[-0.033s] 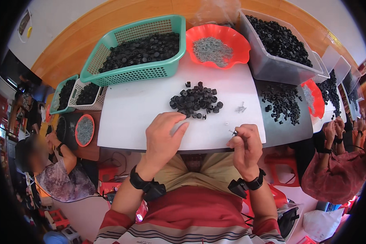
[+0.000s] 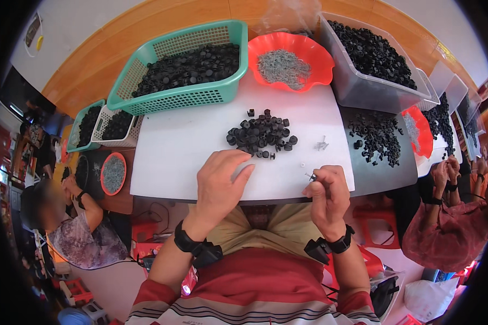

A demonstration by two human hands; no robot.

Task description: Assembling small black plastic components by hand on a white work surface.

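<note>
At the tabletop's [image 2: 190, 157] near edge, the right hand [image 2: 326, 197] pinches a small metal pin [image 2: 311, 176]; the left hand [image 2: 220, 184] rests flat, released, at six o'clock of the black caps pile [image 2: 261, 135]. Risk: the pin could slip over the edge.

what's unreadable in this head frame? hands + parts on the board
- Head view: the part pinched in the right hand is too small to identify; fingers cover most of it.
- Whether the left hand holds anything: its palm faces down on the white board.
- The loose metal bits beside the pile of black parts: too small to tell their shape.
- The clear bin: its far end is cut off by the fisheye rim.
</note>
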